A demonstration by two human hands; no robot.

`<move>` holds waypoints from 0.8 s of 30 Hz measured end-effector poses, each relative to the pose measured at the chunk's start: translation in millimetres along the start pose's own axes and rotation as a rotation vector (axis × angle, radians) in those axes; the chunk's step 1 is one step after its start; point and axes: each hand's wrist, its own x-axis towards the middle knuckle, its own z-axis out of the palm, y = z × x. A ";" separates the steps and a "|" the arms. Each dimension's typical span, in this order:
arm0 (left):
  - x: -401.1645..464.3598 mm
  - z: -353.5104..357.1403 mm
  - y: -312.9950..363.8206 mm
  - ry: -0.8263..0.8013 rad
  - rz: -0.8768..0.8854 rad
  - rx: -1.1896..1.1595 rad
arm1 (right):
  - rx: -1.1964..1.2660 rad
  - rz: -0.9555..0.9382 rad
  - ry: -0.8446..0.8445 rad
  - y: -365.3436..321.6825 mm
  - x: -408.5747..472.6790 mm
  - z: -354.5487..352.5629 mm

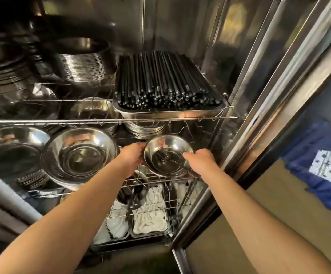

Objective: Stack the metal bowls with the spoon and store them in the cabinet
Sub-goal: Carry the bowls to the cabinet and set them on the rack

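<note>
A small metal bowl (161, 147) with a dark spoon (165, 158) lying inside it sits at the right end of the cabinet's middle wire shelf (160, 179). Whether more bowls are stacked under it is hidden. My left hand (132, 157) grips the bowl's left rim. My right hand (199, 158) grips its right front rim, near the spoon's handle. Both arms reach into the open steel cabinet.
A stack of larger metal bowls (79, 155) stands just left of the small bowl, more bowls further left. Above, a tray of black chopsticks (164, 84) rests on the upper shelf beside stacked plates (81, 66). Below lie white cloths (150, 214). The cabinet's right frame (259, 115) is close.
</note>
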 end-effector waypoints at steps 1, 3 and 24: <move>2.6 2.0 -1.3 0.003 -0.002 -0.009 | -0.005 0.004 0.002 0.7 3.4 1.6; 7.5 5.0 -4.7 -0.005 -0.002 -0.031 | -0.010 0.009 0.004 2.6 9.1 3.7; 1.4 -15.8 -25.4 -0.028 0.241 0.554 | -0.299 -0.145 -0.002 3.7 14.1 9.5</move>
